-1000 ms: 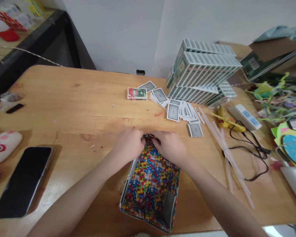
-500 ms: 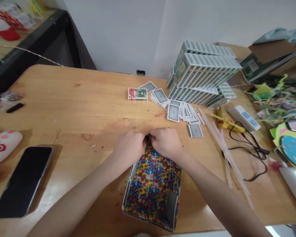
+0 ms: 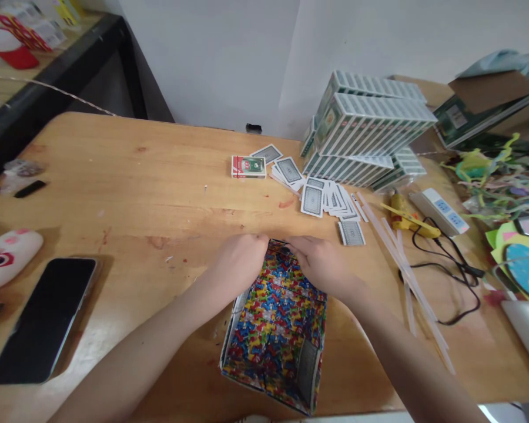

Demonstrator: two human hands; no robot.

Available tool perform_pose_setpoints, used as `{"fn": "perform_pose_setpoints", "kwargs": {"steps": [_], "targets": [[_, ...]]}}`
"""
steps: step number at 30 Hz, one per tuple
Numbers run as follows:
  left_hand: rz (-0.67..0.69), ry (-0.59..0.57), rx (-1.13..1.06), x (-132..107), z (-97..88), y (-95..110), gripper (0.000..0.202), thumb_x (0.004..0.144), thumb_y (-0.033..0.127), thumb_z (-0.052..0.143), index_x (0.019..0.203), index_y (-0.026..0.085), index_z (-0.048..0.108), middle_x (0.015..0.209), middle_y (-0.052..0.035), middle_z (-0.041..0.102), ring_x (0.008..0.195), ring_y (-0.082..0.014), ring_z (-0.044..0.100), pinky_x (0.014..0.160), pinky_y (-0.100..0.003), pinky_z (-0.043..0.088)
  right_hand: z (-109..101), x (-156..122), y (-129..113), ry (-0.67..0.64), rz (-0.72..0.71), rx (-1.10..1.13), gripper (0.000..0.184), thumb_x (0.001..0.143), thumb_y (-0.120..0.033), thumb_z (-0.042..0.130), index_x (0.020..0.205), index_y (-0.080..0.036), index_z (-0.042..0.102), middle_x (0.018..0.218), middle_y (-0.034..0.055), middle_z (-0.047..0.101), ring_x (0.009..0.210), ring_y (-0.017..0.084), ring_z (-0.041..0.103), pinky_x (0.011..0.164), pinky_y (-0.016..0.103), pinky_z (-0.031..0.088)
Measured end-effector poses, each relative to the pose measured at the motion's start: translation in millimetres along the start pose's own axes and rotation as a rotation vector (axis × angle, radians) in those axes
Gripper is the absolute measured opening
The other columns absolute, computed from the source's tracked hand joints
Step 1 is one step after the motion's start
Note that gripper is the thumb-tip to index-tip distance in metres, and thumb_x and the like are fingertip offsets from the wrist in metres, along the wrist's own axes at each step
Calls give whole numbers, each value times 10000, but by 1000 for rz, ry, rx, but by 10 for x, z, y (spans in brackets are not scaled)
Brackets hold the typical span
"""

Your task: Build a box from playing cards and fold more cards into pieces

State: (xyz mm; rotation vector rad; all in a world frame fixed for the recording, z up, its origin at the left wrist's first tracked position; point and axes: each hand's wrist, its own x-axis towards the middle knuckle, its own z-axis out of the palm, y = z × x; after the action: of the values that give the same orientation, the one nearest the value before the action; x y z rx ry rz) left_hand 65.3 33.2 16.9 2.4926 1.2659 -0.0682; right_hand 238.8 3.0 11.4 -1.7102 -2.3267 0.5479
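Observation:
An open box (image 3: 271, 320) with a multicoloured patterned inside lies on the table in front of me. My left hand (image 3: 243, 259) is closed on its far left corner, with the fingertips hidden behind the wall. At the far right of the rim, my right hand (image 3: 320, 263) grips the wall with curled fingers. A gap between the two hands shows the far edge of the box. One grey-backed playing card (image 3: 307, 369) stands against the inner right wall near the front.
Loose playing cards (image 3: 312, 200) and a card pack (image 3: 248, 167) lie beyond the box, before stacked card boxes (image 3: 374, 123). Glue sticks (image 3: 405, 264), a yellow glue gun (image 3: 399, 214) and a power strip (image 3: 441, 210) are to the right. A phone (image 3: 44, 320) lies left.
My right hand has moved right along the far rim, away from my left hand. The hands were together before; now the far edge shows between them.

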Motion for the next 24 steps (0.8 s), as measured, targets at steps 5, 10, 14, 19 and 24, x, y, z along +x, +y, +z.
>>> {"fn": "perform_pose_setpoints", "kwargs": {"steps": [5, 10, 14, 19, 24], "targets": [[18, -14, -43, 9, -37, 11, 241, 727, 13, 391, 799, 129, 589, 743, -114, 655, 677, -228, 625, 609, -310, 444, -10, 24, -16, -18, -26, 40, 252, 856, -134, 390, 954, -207, 610, 814, 38, 669, 754, 185, 607, 640, 275, 426], [-53, 11, -282, -68, -45, -65, 156, 783, 153, 449, 822, 164, 599, 795, -77, 660, 691, -186, 610, 616, -276, 433, 4, 5, -16, 7, -2, 29, 247, 856, -148, 406, 975, -214, 613, 840, 39, 680, 768, 189, 618, 647, 277, 443], [-133, -1, -213, -101, -58, -50, 228, 806, 173, 389, 708, 161, 594, 676, -66, 650, 577, -175, 585, 516, -265, 382, 32, -3, 2, 13, -42, 27, 264, 852, -142, 409, 1022, -209, 600, 885, 43, 682, 789, 189, 621, 662, 280, 457], [-166, 30, -171, -72, -54, 60, 262, 803, 127, 358, 776, 157, 617, 700, -82, 668, 620, -208, 619, 546, -290, 405, 60, 4, 30, 36, -111, 66, 306, 840, -98, 389, 1033, -211, 598, 903, 45, 684, 813, 199, 621, 678, 289, 467], [-183, 79, -198, -27, -7, 150, 290, 805, 100, 359, 945, 135, 611, 834, -119, 684, 724, -232, 644, 640, -325, 462, 60, 18, 8, 37, -95, 51, 284, 844, -114, 393, 1001, -213, 608, 873, 52, 684, 788, 206, 618, 657, 283, 448]]}}
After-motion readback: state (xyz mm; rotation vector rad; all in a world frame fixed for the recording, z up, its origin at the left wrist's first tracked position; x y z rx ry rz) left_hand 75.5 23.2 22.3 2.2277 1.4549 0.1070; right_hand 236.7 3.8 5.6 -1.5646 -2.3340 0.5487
